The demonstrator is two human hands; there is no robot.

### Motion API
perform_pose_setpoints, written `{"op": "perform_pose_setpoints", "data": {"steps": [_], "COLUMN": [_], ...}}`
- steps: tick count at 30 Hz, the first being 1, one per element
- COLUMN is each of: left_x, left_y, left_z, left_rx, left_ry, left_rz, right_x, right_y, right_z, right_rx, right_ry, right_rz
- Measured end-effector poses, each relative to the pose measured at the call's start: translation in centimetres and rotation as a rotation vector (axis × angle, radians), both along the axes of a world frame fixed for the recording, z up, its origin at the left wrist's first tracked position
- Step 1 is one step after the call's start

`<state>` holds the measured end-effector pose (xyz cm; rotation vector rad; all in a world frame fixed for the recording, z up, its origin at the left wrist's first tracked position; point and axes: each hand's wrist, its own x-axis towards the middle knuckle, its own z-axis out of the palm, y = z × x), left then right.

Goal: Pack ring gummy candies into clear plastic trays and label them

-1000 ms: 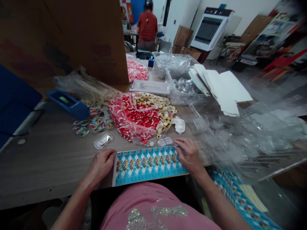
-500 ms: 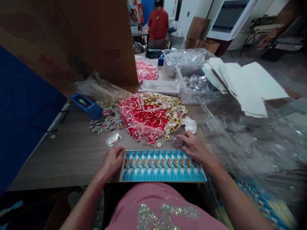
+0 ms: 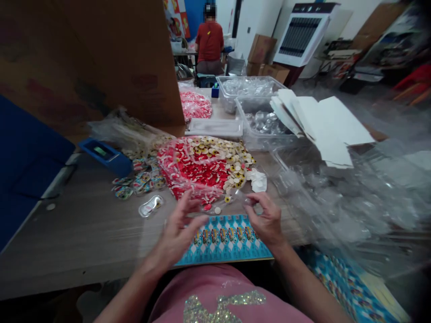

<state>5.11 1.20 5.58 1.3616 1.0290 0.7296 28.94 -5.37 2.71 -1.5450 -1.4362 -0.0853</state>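
A blue printed card strip (image 3: pixel 229 242) lies at the near table edge. Above it my right hand (image 3: pixel 264 220) pinches a small clear plastic blister shell (image 3: pixel 243 200) between thumb and fingers. My left hand (image 3: pixel 178 231) hovers over the strip's left end with its fingers spread, reaching toward the shell and holding nothing. Just beyond both hands a clear bag (image 3: pixel 202 168) holds a heap of red and yellow-white candies. A filled blister pack (image 3: pixel 151 206) lies on the table to the left.
Several packed blisters (image 3: pixel 138 179) and a blue device (image 3: pixel 106 154) sit at left. Clear bins (image 3: pixel 256 125) of shells, white cards (image 3: pixel 319 125) and crumpled plastic sheeting (image 3: pixel 353 197) fill the right. A cardboard wall (image 3: pixel 101 63) stands behind. A person in red (image 3: pixel 209 42) works far back.
My right hand picked the clear shell up off the table and raised it. My left hand left the strip's end, opened and rose toward the shell.
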Motion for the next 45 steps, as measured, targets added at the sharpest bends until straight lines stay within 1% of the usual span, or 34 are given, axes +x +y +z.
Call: {"op": "perform_pose_setpoints", "data": {"steps": [1, 2, 3, 5, 7, 9, 11, 15, 16, 18, 20, 23, 26, 28, 29, 30, 32, 34, 36, 38, 39, 43, 45], "left_x": [2.0, 3.7, 5.2, 6.7, 6.9, 6.4, 6.0, 5.8, 5.9, 6.0, 6.0, 5.8, 5.6, 5.6, 5.7, 5.9, 6.4, 7.0, 7.4, 7.5, 7.6, 7.9, 8.2], "left_y": [-0.5, -0.8, -0.9, -0.7, -0.4, -0.1, 0.0, 0.0, 0.0, 0.1, 0.2, 0.4, 0.5, 0.5, 0.5, 0.4, 0.2, 0.0, 0.0, 0.2, 0.3, 0.6, 0.9], "left_z": [0.0, -0.2, -0.5, -1.2, -1.9, -2.2, -2.3, -2.2, -2.1, -2.0, -2.1, -2.3, -2.3, -2.1, -1.9, -1.7, -1.5, -1.5, -1.7, -2.1, -2.2, -2.2, -2.1], "left_rx": [-0.063, -0.121, -0.170, -0.224, -0.247, -0.268, -0.296, -0.315, -0.316, -0.325, -0.345, -0.360, -0.344, -0.354, -0.374, -0.398, -0.425, -0.411, -0.382, -0.360, -0.352, -0.356, -0.363], "left_ry": [-0.131, -0.253, -0.364, -0.466, -0.494, -0.496, -0.498, -0.489, -0.481, -0.463, -0.446, -0.421, -0.389, -0.376, -0.383, -0.397, -0.436, -0.449, -0.443, -0.435, -0.427, -0.386, -0.368], "left_rz": [-0.059, -0.084, -0.079, -0.029, -0.014, -0.059, -0.113, -0.137, -0.136, -0.133, -0.134, -0.133, -0.071, -0.021, -0.006, -0.001, -0.004, -0.021, -0.024, -0.020, -0.034, -0.187, -0.195], "right_x": [-1.4, -2.6, -3.6, -4.7, -4.7, -4.0, -3.1, -2.4, -2.5, -2.7, -3.0, -2.6, -1.1, -0.2, 0.0, -0.1, -0.9, -2.1, -2.9, -3.2, -3.1, -2.8, -2.5], "right_y": [0.2, 0.3, 0.3, 0.3, 0.1, 0.1, 0.2, 0.6, 0.7, 0.6, 0.5, 0.2, -0.1, -0.2, -0.3, -0.4, -0.6, -0.7, -0.6, -0.5, -0.3, 0.2, 0.4], "right_z": [0.2, 0.4, 0.6, 0.8, 1.0, 1.3, 1.4, 0.9, 0.6, 0.0, -0.5, -0.6, -0.4, -0.1, 0.1, 0.3, 0.6, 0.7, 0.6, 0.5, 0.4, 0.4, 0.2], "right_rx": [0.008, 0.009, -0.008, -0.111, -0.269, -0.409, -0.487, -0.572, -0.576, -0.545, -0.492, -0.403, -0.298, -0.255, -0.253, -0.265, -0.314, -0.356, -0.359, -0.345, -0.350, -0.418, -0.433], "right_ry": [0.001, 0.016, 0.051, 0.201, 0.386, 0.505, 0.606, 0.999, 1.081, 1.178, 1.189, 1.057, 0.860, 0.822, 0.833, 0.856, 0.912, 0.997, 1.121, 1.211, 1.223, 1.217, 1.266], "right_rz": [0.055, 0.108, 0.158, 0.255, 0.347, 0.411, 0.449, 0.569, 0.573, 0.534, 0.474, 0.378, 0.222, 0.141, 0.132, 0.148, 0.229, 0.322, 0.377, 0.392, 0.395, 0.427, 0.464]}}
